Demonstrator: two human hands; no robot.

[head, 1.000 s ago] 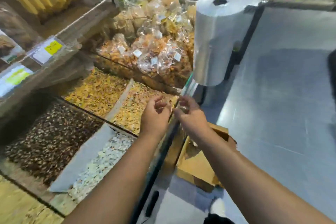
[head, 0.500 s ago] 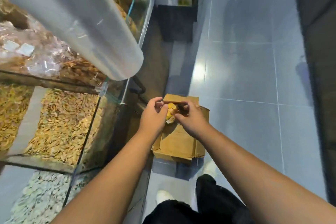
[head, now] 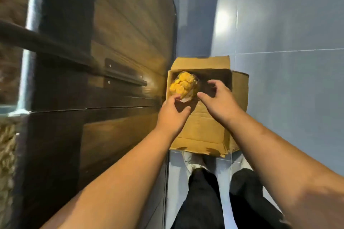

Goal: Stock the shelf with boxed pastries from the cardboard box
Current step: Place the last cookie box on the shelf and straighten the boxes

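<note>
An open cardboard box (head: 202,130) stands on the floor against a dark wooden counter front. Inside it, at the far left, lies a clear plastic pastry box (head: 183,84) filled with yellow pastries. My left hand (head: 172,115) is at the pack's near end, with thumb and forefinger pinching its edge. My right hand (head: 220,101) hovers over the box just right of the pack, fingers spread, forefinger close to the pack's side. The right part of the box interior is dark and shows nothing else.
The wooden counter front (head: 115,61) with a metal bracket (head: 124,75) fills the left. Blue-grey floor tiles (head: 288,42) lie to the right. My legs and shoes (head: 204,191) stand just behind the box's near flap. Bins of loose snacks (head: 7,154) blur at the far left.
My view has dropped from the snack bins and the plastic roll to the floor. Both hands have lowered into the cardboard box, and the right hand has spread open beside the pack.
</note>
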